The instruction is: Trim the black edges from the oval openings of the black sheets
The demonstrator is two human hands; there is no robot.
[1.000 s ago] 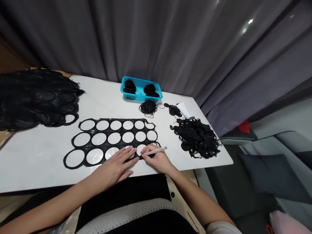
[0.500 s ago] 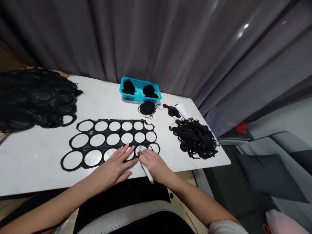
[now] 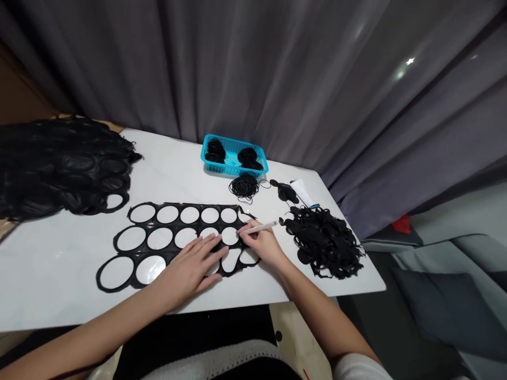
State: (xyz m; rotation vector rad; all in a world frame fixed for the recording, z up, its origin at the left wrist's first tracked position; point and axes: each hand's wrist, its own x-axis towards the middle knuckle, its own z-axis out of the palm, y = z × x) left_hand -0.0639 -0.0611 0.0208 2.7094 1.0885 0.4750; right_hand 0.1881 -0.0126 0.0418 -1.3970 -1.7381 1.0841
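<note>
A black rubbery sheet with rows of round holes lies flat on the white table. My left hand rests on its lower rows, fingers spread and palm down, covering some of the holes. Near the right end of the middle row is my right hand, gripping a slim white pen-like tool. Its tip is hidden at my fingertips, by the edge of a hole. The holes at the bottom right look stretched out of round. Right of this hand sits a heap of black scraps.
A big pile of black sheets covers the table's left end. At the back stands a blue basket with black ring bundles; loose black rings lie before it. Black pieces and a white strip with a blue end are farther right.
My right hand has moved up from the bottom row to the middle row. The tool swung down toward me, then back to pointing right. My left hand stays on the sheet.
</note>
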